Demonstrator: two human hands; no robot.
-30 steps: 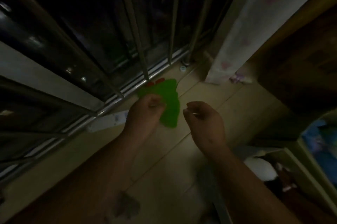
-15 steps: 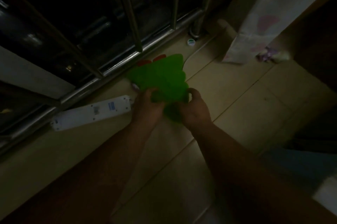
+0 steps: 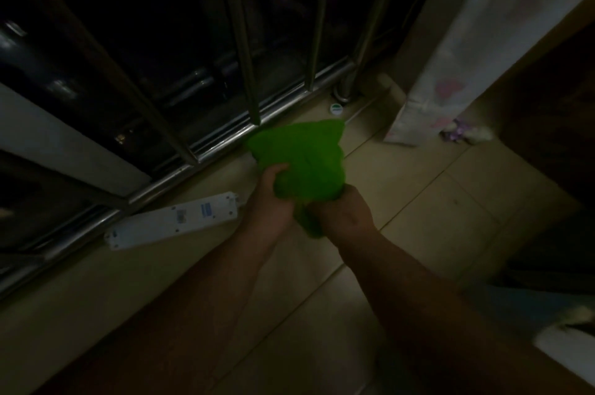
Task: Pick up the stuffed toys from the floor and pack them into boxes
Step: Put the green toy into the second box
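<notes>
Grips a green stuffed toy (image 3: 302,163) with both hands in dim light. Curls the left hand (image 3: 273,198) round the toy's near-left side, thumb and fingers pressed into the plush; clasps the narrow near end with the right hand (image 3: 344,214), fingers wrapped under it and out of sight. Holds the toy over the pale tiled floor (image 3: 418,201), just near of the shiny metal rail (image 3: 225,143) at the foot of the window bars (image 3: 240,40); cannot tell whether its far edge touches the floor. Shows a white power strip (image 3: 174,220) lying flat on the floor to the left, alongside the rail, its right end just beside the left wrist. Shows a small round white cap (image 3: 335,109) with a green mark on the floor just beyond the toy, near the base of a bar. Further right, a pale patterned curtain (image 3: 450,56) hanging down to the floor, with a small purple and white object (image 3: 467,135) at its right foot, beside dark wooden furniture (image 3: 547,105).
</notes>
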